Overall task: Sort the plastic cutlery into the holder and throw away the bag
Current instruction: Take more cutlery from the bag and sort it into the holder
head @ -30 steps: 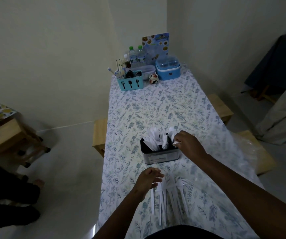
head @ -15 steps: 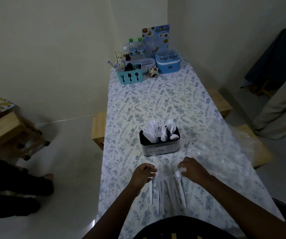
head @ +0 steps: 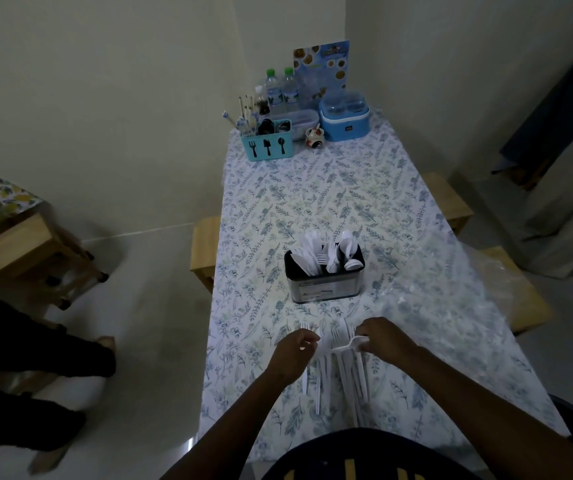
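A black cutlery holder (head: 325, 284) stands mid-table with several white plastic spoons, forks and knives upright in it. In front of it, near me, several white plastic forks (head: 351, 372) lie in a row on the floral tablecloth. My right hand (head: 382, 339) is at the row's right end, pinching a white plastic spoon (head: 349, 345) held crosswise above the forks. My left hand (head: 292, 355) hovers at the row's left end, fingers curled over a fork's tines; a grip cannot be made out. A clear plastic bag (head: 451, 282) lies flat to the right.
At the table's far end stand a teal cutlery caddy (head: 267, 140), two water bottles (head: 280, 90), a blue box (head: 344, 119) and a menu card (head: 321, 69). Wooden stools (head: 203, 252) flank the table. A person's dark sleeves (head: 29, 348) lie at the left.
My right hand left the holder, came back to the row of forks and picked up a white spoon. My left hand stayed at the row's left end.
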A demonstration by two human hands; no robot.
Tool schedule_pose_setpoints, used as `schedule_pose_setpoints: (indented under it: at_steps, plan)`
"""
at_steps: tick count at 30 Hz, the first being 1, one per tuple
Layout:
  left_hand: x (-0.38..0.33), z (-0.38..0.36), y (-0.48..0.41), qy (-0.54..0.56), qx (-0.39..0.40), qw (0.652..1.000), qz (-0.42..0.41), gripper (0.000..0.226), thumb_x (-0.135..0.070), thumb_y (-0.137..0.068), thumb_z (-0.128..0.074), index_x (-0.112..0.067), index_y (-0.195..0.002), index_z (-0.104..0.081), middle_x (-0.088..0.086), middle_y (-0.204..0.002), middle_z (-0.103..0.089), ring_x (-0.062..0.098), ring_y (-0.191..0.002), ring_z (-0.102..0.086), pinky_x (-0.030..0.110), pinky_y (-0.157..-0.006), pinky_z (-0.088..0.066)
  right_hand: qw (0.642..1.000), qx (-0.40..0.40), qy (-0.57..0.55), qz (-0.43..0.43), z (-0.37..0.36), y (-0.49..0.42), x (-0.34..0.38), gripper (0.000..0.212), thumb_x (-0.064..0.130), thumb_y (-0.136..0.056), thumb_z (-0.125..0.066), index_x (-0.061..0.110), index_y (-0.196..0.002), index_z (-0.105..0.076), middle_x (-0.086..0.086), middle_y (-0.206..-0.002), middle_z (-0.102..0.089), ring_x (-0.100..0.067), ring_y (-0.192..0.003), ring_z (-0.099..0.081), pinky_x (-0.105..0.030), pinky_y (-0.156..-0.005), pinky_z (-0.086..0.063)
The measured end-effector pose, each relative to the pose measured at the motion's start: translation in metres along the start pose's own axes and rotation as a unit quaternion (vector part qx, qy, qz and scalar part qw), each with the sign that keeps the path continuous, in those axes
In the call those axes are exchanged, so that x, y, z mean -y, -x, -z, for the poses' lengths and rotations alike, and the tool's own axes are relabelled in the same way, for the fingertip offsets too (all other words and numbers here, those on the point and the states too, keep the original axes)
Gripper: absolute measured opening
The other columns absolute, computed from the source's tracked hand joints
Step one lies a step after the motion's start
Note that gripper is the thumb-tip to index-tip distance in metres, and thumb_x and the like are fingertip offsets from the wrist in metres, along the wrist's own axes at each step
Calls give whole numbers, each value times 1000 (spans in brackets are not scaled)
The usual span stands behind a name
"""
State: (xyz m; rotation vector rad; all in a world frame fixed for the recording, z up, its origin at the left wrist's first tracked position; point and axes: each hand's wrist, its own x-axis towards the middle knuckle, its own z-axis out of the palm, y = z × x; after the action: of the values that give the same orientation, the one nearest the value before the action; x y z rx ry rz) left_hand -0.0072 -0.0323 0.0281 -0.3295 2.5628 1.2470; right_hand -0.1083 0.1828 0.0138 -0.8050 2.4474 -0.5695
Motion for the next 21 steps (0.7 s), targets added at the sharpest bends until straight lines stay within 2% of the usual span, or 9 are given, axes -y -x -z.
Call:
schedule_pose_setpoints:
  at_steps: [2,5,7,8,11,15,18,20,21]
  plan:
    - [-5,-4,0,-55,26,997,-43,24,-26,-96,-55,-14,-114,-65,1,-114,-66,12,-102,-60,21,-84,-44,1000,15,1,1,4,0,6,14,26,-76,-75,13,-74,-70,9,-63,-50,-11,-66,-52,-21,-58,-36]
    - [-11,-11,0,-86,74,991,-75,21,-23,-95,-55,-10,-104,-69,5,-99,-69,13,-89,-61,24,-77,-45,1000,25,-10,-7,10,-3,13,20,23,-76,-75,17,-62,-63,8,-61,-49,-10,-63,-50,-22,-55,-34]
    - [-11,-15,-2,-46,86,993,-59,19,-14,-94,-53,-7,-98,-70,0,-86,-68,7,-78,-61,24,-76,-48,999,0,-43,-32,14,-4,13,20,22,-74,-76,20,-63,-61,8,-65,-51,-10,-66,-50,-20,-56,-34]
    - [-11,-16,-2,-21,87,995,-39,21,-9,-95,-50,-6,-98,-70,-3,-80,-66,3,-71,-59,20,-71,-49,997,-24,-63,-45,15,-5,12,13,20,-73,-78,16,-73,-66,6,-70,-54,-10,-71,-52,-21,-59,-36]
    - [-11,-16,0,12,62,998,10,28,-8,-99,-38,-5,-105,-65,-9,-72,-57,-3,-55,-49,8,-54,-37,987,-68,-98,-104,11,-5,0,30,16,-73,-79,5,-98,-67,-2,-88,-59,-14,-83,-57,-22,-71,-42]
    - [-7,-16,12,64,32,997,35,33,-36,-103,-37,-14,-113,-59,-7,-70,-57,-1,-56,-51,14,-57,-40,989,-57,-67,-117,-3,-8,-10,38,19,-78,-74,9,-114,-65,-14,-110,-58,-24,-103,-58,-25,-84,-44]
    - [-4,-15,19,160,36,984,73,36,-42,-102,-37,-15,-110,-59,-1,-69,-61,-1,-47,-48,15,-49,-36,992,-40,-42,-115,-11,-14,-8,39,23,-79,-73,13,-116,-65,-12,-113,-57,-25,-106,-58,-28,-91,-45]
    - [-8,-13,24,265,70,953,131,33,-37,-102,-39,-11,-101,-60,4,-73,-68,6,-51,-56,18,-51,-39,993,-35,-28,-111,-14,-18,-6,32,22,-80,-72,15,-110,-67,-7,-107,-57,-23,-102,-59,-25,-84,-46]
    - [-8,-13,25,299,80,938,158,31,-33,-102,-40,-11,-96,-61,6,-79,-72,10,-60,-64,20,-59,-44,993,-35,-22,-110,-14,-19,-4,26,20,-80,-70,14,-105,-68,-5,-100,-55,-24,-98,-61,-22,-77,-44]
